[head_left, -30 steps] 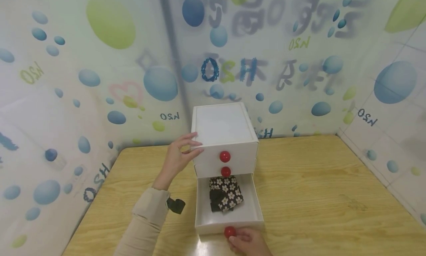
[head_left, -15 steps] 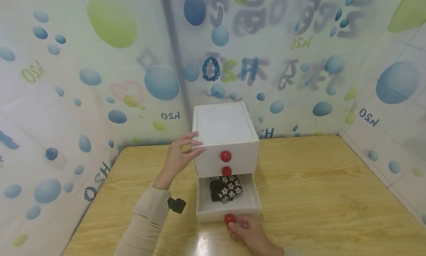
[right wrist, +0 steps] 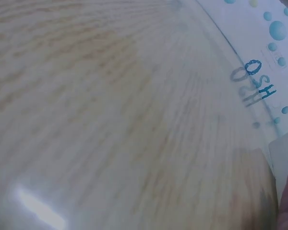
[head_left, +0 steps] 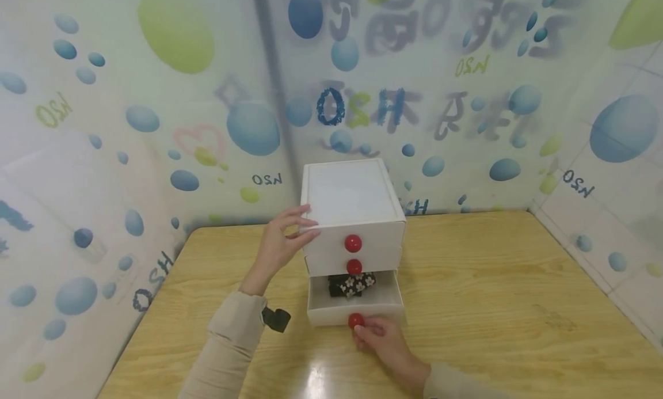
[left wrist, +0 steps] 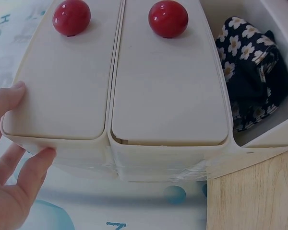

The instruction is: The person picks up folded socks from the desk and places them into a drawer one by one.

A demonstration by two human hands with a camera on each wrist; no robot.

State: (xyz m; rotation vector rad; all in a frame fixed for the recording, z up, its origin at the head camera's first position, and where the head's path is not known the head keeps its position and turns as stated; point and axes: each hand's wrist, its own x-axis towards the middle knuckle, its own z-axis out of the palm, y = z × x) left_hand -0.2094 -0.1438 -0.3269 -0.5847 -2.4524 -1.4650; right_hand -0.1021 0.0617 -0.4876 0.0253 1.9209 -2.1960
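A white three-drawer cabinet [head_left: 352, 192] stands on the table, its bottom drawer [head_left: 321, 316] partly pulled out. Round red knobs sit on the drawer fronts. My right hand [head_left: 385, 341] pinches the bottom drawer's knob [head_left: 355, 320] between thumb and fingers; only a bit of that hand shows at the edge of the right wrist view. Inside the drawer lies a dark cloth [left wrist: 252, 72] with white flowers, its rear part hidden under the drawer above in the head view. My left hand [head_left: 279, 243] rests with spread, mostly straight fingers on the cabinet's upper front left corner.
The wooden table [head_left: 492, 295] extends on both sides of the cabinet. Behind it and at both sides hang white sheets [head_left: 456, 99] printed with blue and green dots. A dark strap end [head_left: 275, 319] sticks out from the left cuff.
My right hand has pushed the bottom drawer inward, away from me, and the cloth has gone back with it. The left hand stays at the cabinet's corner.
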